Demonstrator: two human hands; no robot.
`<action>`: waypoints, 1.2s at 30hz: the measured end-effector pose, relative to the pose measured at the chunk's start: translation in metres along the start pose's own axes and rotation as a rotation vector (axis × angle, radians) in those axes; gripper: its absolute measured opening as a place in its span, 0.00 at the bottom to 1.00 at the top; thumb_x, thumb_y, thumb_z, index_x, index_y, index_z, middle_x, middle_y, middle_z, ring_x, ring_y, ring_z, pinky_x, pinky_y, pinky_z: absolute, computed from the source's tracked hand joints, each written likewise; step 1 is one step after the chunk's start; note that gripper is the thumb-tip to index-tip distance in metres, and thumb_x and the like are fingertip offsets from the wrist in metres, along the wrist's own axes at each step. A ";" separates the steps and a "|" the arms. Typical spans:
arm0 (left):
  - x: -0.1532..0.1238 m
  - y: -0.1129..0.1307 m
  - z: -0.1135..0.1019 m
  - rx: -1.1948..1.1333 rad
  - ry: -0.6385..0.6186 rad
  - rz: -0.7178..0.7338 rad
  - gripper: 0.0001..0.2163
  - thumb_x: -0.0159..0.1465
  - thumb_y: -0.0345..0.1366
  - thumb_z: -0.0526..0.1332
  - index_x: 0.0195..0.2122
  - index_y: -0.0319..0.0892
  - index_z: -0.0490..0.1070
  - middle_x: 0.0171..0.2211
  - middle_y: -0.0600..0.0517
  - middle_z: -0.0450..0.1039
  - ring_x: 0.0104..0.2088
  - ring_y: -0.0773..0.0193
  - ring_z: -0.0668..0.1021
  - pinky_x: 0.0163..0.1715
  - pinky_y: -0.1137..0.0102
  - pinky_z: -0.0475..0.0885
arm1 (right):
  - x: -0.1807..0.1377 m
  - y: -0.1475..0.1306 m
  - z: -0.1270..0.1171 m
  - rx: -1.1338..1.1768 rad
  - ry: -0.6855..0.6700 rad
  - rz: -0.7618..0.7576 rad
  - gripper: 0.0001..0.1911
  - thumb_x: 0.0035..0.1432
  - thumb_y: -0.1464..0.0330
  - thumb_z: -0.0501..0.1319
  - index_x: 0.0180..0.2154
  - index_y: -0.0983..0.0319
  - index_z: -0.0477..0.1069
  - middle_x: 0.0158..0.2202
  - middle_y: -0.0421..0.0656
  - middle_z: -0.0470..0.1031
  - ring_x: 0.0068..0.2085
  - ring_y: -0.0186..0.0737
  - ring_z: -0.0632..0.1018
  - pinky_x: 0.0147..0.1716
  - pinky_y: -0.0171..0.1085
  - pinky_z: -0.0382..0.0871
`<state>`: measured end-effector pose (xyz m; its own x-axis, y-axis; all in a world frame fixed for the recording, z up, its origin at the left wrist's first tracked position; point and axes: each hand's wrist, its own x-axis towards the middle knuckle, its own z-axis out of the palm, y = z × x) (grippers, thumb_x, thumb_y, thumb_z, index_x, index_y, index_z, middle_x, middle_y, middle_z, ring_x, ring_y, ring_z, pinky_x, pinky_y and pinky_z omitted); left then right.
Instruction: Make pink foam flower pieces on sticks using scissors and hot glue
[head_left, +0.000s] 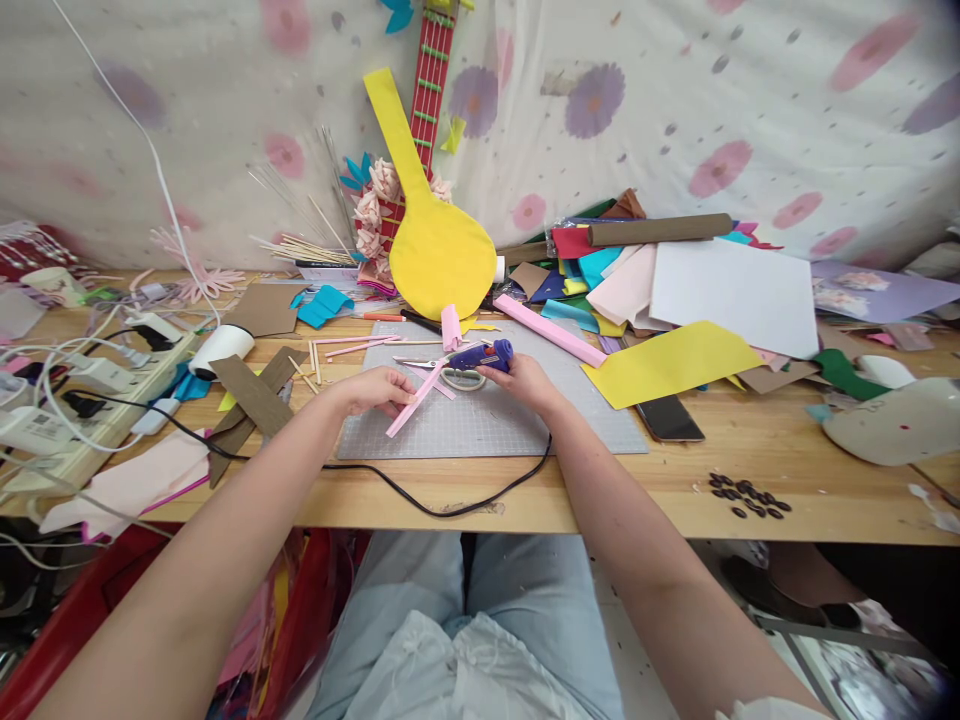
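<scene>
My left hand (382,390) pinches a narrow pink paper strip (417,402) that slants over the grey cutting mat (480,437). In my right hand (525,383) is a blue glue gun (480,355), its nozzle pointing left across the upper end of the strip. Scissors (463,380) lie on the mat beneath the gun, partly hidden by it. Just beyond stands a small pink rolled piece (450,328). A longer pink folded strip (551,330) rests to the right, and several thin sticks (315,362) lie to the left.
A yellow banjo-shaped cutout (442,250) leans at the back. Yellow paper (671,365), a phone (670,418) and dark beads (746,495) are on the right. Brown strips (255,400) and a power strip (105,410) sit left. The gun's black cord (442,512) loops along the front.
</scene>
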<state>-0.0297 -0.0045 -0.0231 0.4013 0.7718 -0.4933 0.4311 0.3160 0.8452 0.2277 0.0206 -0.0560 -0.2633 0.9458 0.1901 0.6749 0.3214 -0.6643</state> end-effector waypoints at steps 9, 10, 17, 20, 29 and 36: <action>-0.003 0.000 -0.003 -0.020 -0.029 -0.007 0.10 0.44 0.37 0.67 0.26 0.37 0.73 0.23 0.52 0.70 0.24 0.69 0.72 0.26 0.72 0.68 | -0.001 -0.002 -0.006 0.008 0.028 0.040 0.23 0.48 0.50 0.55 0.36 0.62 0.72 0.29 0.45 0.74 0.31 0.42 0.73 0.28 0.36 0.62; -0.004 0.000 -0.004 -0.036 -0.030 -0.002 0.10 0.44 0.36 0.67 0.26 0.37 0.72 0.23 0.52 0.69 0.23 0.69 0.71 0.26 0.72 0.68 | -0.002 -0.002 -0.007 0.013 0.040 0.044 0.23 0.48 0.50 0.55 0.35 0.62 0.72 0.29 0.45 0.74 0.31 0.42 0.73 0.28 0.36 0.62; -0.005 -0.004 -0.001 -0.196 -0.004 0.093 0.10 0.45 0.36 0.67 0.26 0.38 0.70 0.24 0.55 0.67 0.24 0.71 0.70 0.27 0.73 0.67 | -0.003 0.020 -0.027 0.108 0.233 0.138 0.24 0.48 0.49 0.55 0.31 0.64 0.71 0.26 0.45 0.73 0.25 0.37 0.71 0.24 0.34 0.62; -0.001 -0.006 0.006 -0.220 0.028 0.116 0.11 0.45 0.37 0.67 0.27 0.38 0.69 0.25 0.55 0.67 0.25 0.71 0.70 0.29 0.72 0.68 | -0.005 0.028 -0.036 0.168 0.273 0.168 0.25 0.46 0.49 0.55 0.30 0.65 0.71 0.26 0.45 0.73 0.22 0.33 0.68 0.22 0.33 0.61; 0.001 0.004 0.016 -0.049 0.160 0.091 0.11 0.43 0.38 0.66 0.25 0.37 0.69 0.22 0.53 0.68 0.23 0.69 0.71 0.26 0.71 0.68 | -0.011 -0.006 -0.015 0.192 -0.024 0.021 0.23 0.46 0.50 0.58 0.31 0.64 0.72 0.23 0.42 0.72 0.23 0.33 0.68 0.23 0.32 0.61; 0.000 0.005 0.014 -0.023 0.159 0.090 0.11 0.42 0.37 0.66 0.23 0.37 0.70 0.21 0.53 0.69 0.23 0.68 0.71 0.25 0.71 0.68 | -0.011 -0.011 -0.010 0.140 -0.042 -0.028 0.22 0.47 0.51 0.57 0.33 0.63 0.73 0.22 0.41 0.71 0.26 0.36 0.71 0.26 0.33 0.62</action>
<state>-0.0158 -0.0105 -0.0220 0.3039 0.8744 -0.3782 0.3795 0.2531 0.8899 0.2299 0.0074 -0.0430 -0.3110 0.9329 0.1815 0.5651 0.3351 -0.7539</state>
